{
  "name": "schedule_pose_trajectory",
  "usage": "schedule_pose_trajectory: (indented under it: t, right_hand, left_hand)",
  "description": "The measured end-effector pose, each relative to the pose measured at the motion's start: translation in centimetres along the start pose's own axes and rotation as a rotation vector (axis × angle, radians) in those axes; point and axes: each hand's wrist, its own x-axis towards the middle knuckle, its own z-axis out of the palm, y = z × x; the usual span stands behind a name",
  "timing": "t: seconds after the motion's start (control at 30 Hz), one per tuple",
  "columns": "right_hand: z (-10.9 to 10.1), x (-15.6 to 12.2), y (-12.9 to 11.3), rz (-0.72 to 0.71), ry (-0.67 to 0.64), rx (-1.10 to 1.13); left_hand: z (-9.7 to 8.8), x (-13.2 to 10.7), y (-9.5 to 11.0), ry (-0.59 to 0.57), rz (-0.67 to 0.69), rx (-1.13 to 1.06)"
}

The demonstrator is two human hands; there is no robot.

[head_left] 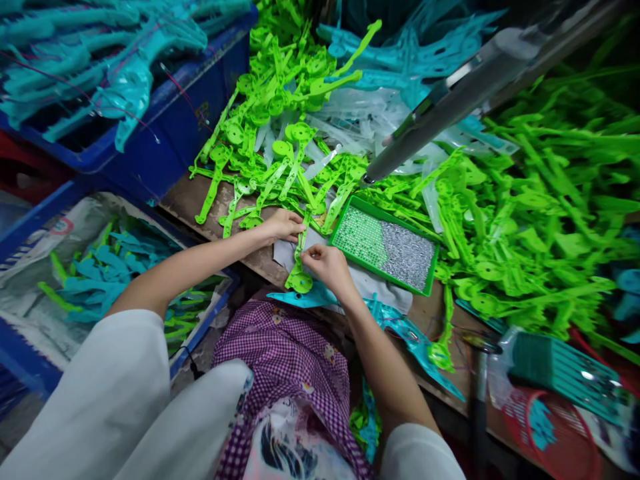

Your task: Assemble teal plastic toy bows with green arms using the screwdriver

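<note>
My left hand (286, 225) is closed on the upper stem of a bright green plastic part (300, 280), long and narrow with a round disc at its lower end. Right beside it, my right hand (326, 265) is pinched against the part's stem; what lies between those fingertips is too small to make out. Close to the right hand stands a green tray (357, 235) with a perforated bottom, its right half covered by many small silvery metal pieces (407, 257). A turquoise plastic part (400, 327) lies along the bench edge under my right forearm.
Heaps of green plastic parts (500, 227) cover the bench. A grey rod-shaped tool (425, 127) slants down above the tray. Blue crates (185, 107) with turquoise parts stand at left. A hammer-like tool (479, 373) and a red basket (565, 433) are at right.
</note>
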Motion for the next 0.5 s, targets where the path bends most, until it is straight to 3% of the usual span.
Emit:
schedule_pose_trajectory:
  t: [0.23, 0.37, 0.5]
  right_hand:
    - [-2.5, 3.9, -1.9, -0.102, -0.340, -0.226]
    - [-2.6, 4.8, -2.1, -0.084, -0.393, -0.270]
    - [-2.0, 4.5, -1.2, -0.067, -0.392, -0.138]
  left_hand:
    - [0.0, 0.3, -0.1, -0.007, 0.005, 0.015]
    - [0.0, 0.4, -0.1, -0.005, 0.008, 0.025]
    - [0.0, 0.4, -0.2, 0.000, 0.013, 0.017]
